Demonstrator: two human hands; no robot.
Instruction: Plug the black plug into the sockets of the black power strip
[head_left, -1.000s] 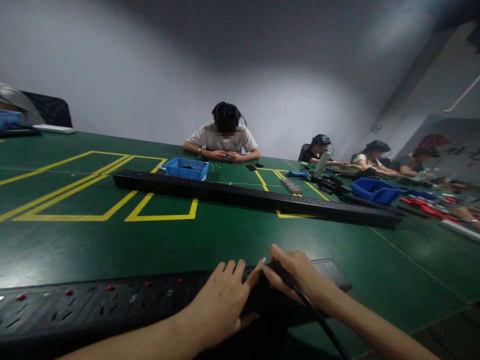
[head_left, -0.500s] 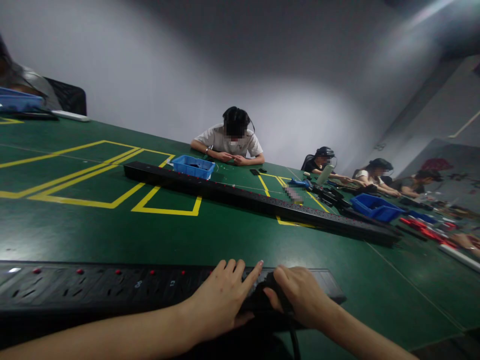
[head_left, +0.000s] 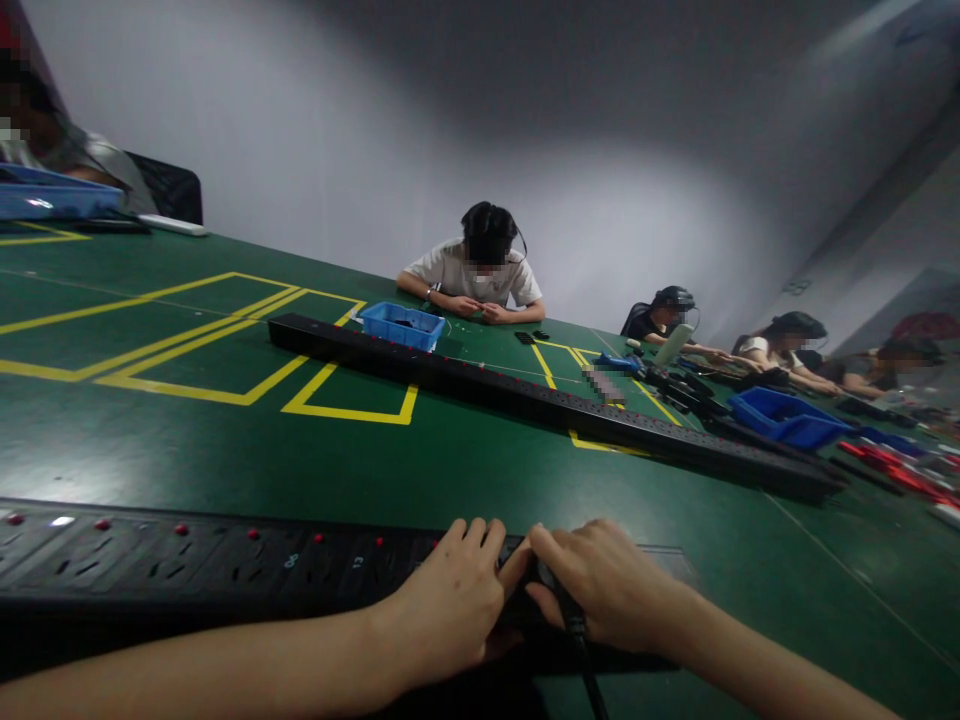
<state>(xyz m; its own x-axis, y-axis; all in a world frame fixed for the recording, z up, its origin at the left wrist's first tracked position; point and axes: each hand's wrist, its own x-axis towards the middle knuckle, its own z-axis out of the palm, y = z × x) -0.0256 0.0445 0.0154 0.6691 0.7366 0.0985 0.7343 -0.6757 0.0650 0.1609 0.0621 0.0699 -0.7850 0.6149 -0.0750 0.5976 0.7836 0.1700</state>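
A long black power strip [head_left: 217,568] with sockets and red buttons lies across the near edge of the table. Over its right part, my left hand [head_left: 457,605] is wrapped with the thumb on the near side and the fingers on the far side. My right hand [head_left: 604,585] is closed around a black plug [head_left: 551,580], pressed against the strip's top near its right end. The plug's black cable [head_left: 587,665] hangs toward me. My hands meet at the plug and hide much of it, so I cannot tell whether its pins are in a socket.
A second long black power strip [head_left: 487,393] lies diagonally across the green table [head_left: 337,465]. Behind it stands a light blue bin [head_left: 403,328]; a dark blue bin [head_left: 784,420] is at right among black parts. Yellow tape marks the tabletop. Several people sit around it.
My left index finger, stretched out before, now bends in against the plug beside my right hand. The view has swung slightly left, so the scene sits further right.
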